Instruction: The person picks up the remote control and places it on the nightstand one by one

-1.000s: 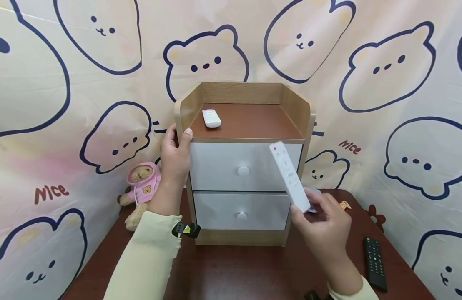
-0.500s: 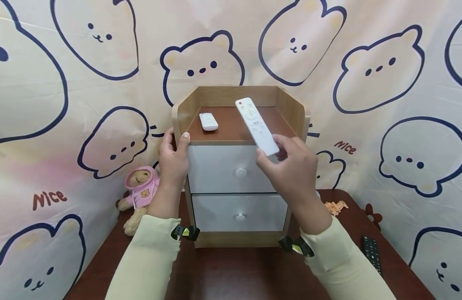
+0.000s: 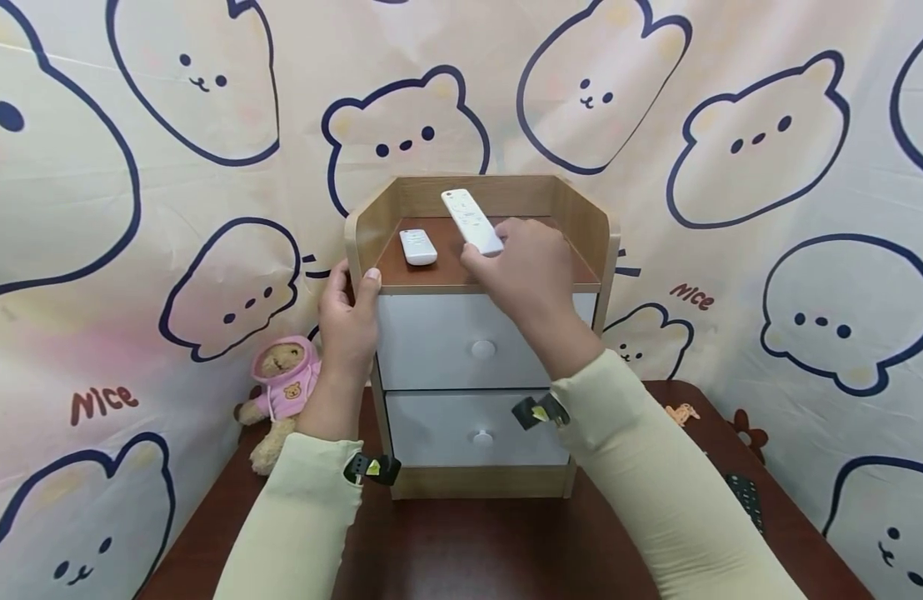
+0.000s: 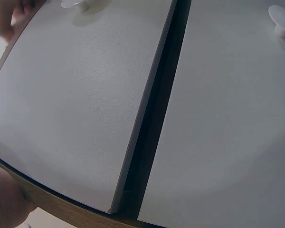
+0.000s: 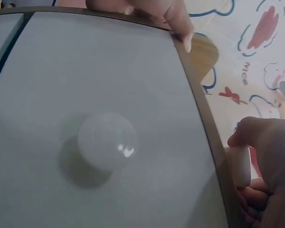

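Observation:
A small wooden cabinet (image 3: 431,342) with two white drawers stands on the table. My left hand (image 3: 349,317) grips its left side panel, thumb at the front edge. Above the brown top shelf, my right hand (image 3: 532,267) holds a white remote control (image 3: 471,220) by its near end, tilted to the far left. A second white remote (image 3: 418,247) lies on the shelf, left of the held one. The left wrist view shows the drawer fronts (image 4: 95,95) close up. In the right wrist view, a drawer knob (image 5: 107,142) and the held remote's end (image 5: 240,166) appear.
Raised wooden walls (image 3: 476,196) border the shelf at back and sides. On the dark red table (image 3: 476,550), a teddy bear (image 3: 287,387) in a pink hoodie sits left. To the right lie a small orange thing (image 3: 682,413) and a black remote (image 3: 746,500), partly hidden by my sleeve.
My right hand has carried the white remote from in front of the drawers up and leftward over the shelf. My left hand keeps its grip on the cabinet side.

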A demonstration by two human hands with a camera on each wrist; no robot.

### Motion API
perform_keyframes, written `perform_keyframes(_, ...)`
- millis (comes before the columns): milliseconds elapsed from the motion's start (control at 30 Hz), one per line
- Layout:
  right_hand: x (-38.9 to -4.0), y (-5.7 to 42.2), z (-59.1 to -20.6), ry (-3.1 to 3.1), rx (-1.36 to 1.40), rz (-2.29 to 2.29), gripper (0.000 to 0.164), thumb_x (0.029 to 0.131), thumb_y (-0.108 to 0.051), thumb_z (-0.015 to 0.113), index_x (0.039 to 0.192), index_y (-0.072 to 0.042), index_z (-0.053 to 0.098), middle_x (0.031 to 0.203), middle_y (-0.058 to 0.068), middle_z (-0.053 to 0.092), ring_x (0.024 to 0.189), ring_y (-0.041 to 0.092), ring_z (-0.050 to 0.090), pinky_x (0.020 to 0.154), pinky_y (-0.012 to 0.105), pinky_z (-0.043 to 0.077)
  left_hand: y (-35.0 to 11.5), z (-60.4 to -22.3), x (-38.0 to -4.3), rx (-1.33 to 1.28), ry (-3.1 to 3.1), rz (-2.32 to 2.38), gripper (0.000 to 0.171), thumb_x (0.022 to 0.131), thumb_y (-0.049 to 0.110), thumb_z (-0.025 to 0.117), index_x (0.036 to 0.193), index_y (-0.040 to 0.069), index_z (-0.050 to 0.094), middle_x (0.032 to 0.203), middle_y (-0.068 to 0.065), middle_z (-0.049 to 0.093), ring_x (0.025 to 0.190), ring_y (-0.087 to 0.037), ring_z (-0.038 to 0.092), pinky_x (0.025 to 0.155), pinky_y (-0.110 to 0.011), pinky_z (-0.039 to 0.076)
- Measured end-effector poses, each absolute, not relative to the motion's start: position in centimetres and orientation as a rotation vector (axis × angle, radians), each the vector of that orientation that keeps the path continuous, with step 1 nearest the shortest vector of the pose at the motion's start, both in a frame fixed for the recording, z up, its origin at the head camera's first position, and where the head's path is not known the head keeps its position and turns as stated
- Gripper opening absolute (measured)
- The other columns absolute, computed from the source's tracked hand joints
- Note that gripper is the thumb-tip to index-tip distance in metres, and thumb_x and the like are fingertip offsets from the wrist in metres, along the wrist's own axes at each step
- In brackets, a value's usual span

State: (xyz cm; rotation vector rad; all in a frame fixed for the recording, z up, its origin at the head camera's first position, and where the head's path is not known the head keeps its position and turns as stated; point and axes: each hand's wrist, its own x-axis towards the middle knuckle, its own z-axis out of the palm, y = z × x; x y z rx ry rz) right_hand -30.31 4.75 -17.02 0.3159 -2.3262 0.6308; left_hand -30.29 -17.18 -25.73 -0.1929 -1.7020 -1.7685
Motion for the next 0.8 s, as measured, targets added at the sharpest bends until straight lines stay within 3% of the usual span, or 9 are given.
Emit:
perform_keyframes(133,-31.3,3.4,-16.3,-2.420,0.269,0.650,0.038,0.091,-0.046,0.069,0.079,-0.010,0.072,0.070,0.004,0.066,0.069,0.022,0.058,0.058,0.031,0.039,-17.3,-25.8,-30.3,-0.190,-1.700,-1.769,0.045,0.110,0.030,0.059,0.153,0.015,0.056,0.154,-0.006,0.058,0.141,-0.019,0.051,0.126,-0.049,0.037)
perform_keyframes(233,-31.7,2.8,-16.2,-2.476,0.223,0.652,0.038,0.090,-0.043,0.068,0.069,-0.012,0.062,0.061,0.002,0.054,0.064,0.022,0.054,0.055,0.031,0.035,-17.3,-25.8,-30.2,-0.182,-1.714,-1.769,0.045,0.111,0.031,0.060,0.153,0.016,0.056,0.154,-0.005,0.058,0.142,-0.019,0.051,0.126,-0.049,0.037)
perform_keyframes(467,-32.0,2.5,-16.3,-2.514,0.167,0.635,0.040,0.090,-0.042,0.068,0.066,-0.013,0.053,0.061,0.000,0.045,0.063,0.022,0.053,0.053,0.032,0.033,-17.3,-25.6,-30.3,-0.195,-1.718,-1.760,0.045,0.110,0.033,0.060,0.152,0.017,0.057,0.152,-0.004,0.059,0.139,-0.019,0.052,0.125,-0.049,0.037)
perform_keyframes(800,-31.8,2.2,-16.3,-2.565,0.133,0.626,0.043,0.093,-0.047,0.067,0.068,-0.013,0.059,0.064,0.002,0.052,0.066,0.023,0.058,0.052,0.032,0.035,-17.3,-25.6,-30.0,-0.177,-1.736,-1.756,0.045,0.111,0.034,0.060,0.152,0.018,0.057,0.154,-0.003,0.058,0.142,-0.019,0.051,0.127,-0.050,0.036)
